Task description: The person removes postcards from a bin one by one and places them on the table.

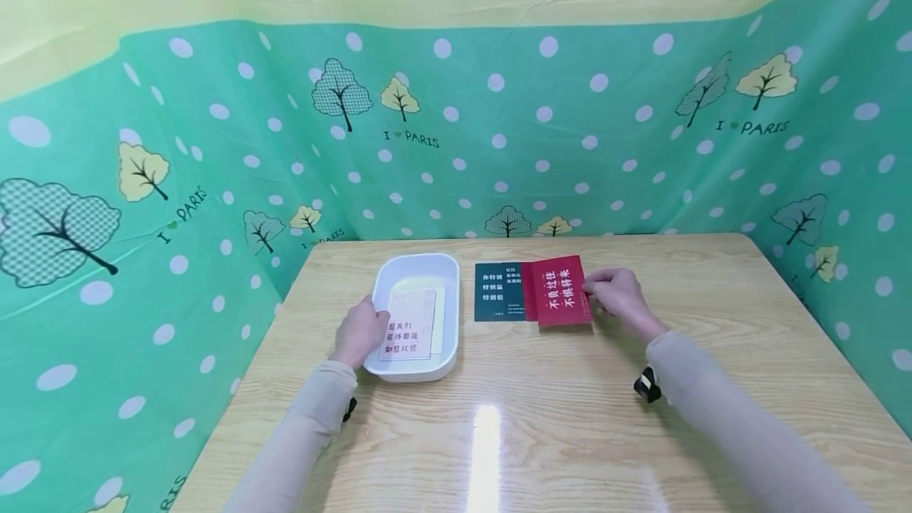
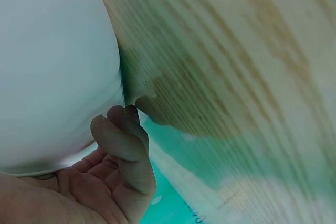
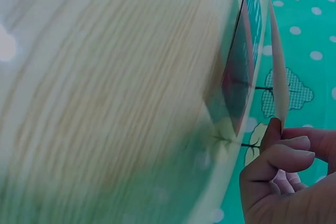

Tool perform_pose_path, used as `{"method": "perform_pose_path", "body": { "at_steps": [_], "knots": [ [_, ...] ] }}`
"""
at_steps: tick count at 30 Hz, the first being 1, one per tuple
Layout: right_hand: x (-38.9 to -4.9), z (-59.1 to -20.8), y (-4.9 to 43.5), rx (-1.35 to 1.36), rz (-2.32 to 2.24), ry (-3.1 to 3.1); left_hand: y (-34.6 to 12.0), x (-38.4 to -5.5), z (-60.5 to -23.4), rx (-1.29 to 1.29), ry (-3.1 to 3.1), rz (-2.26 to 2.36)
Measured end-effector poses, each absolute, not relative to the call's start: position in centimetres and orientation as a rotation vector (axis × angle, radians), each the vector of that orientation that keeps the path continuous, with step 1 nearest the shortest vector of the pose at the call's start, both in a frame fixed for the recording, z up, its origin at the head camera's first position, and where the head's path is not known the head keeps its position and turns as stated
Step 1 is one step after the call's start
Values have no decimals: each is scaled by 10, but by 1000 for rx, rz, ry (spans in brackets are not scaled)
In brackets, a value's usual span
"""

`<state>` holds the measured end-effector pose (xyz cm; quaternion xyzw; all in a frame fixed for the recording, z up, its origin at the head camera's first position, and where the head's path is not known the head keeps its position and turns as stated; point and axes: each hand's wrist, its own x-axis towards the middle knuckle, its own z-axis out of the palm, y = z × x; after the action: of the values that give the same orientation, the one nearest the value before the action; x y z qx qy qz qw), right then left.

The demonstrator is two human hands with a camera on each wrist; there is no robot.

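Held red card (image 1: 563, 291): above the table, right of centre, white lettering on its face; lifted clear of the surface in the right wrist view.
Right hand (image 1: 618, 298): thumb and fingertips closed in a pinch on the card's right edge; other fingers curled.
Lower red card (image 1: 530, 291): lies partly beneath the held one, a strip showing at its left.
Dark green cards (image 1: 490, 307): just left of the reds, overlapping in a row, white lettering.
White tray (image 1: 453, 315): further left, apart from the green cards, long side running away from the person.
Left hand (image 1: 359, 332): on the tray's near left side, thumb over the rim, fingers bent against the outer wall; has hold of it.
Pale card (image 1: 409, 327): dark lettering, inside the tray, on top of another pale sheet (image 1: 438, 315).
Table (image 1: 556, 402): light wood grain, bright reflection near the front.
Backdrop (image 1: 499, 101): green cloth, white dots, printed trees, yellow band above.
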<state>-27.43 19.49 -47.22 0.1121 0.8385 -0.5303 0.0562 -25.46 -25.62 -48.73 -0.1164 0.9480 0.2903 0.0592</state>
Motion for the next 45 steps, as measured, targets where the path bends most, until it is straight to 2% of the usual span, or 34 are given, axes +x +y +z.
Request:
{"method": "perform_pose_path", "body": {
  "at_steps": [17,45],
  "knots": [
    [-288,-479,219,360,-1544,2552,-258,-257,-488,-367,2875,871],
    [-302,-493,224,333,-1403,2602,-256,-256,-489,-362,2852,884]
  ]
}}
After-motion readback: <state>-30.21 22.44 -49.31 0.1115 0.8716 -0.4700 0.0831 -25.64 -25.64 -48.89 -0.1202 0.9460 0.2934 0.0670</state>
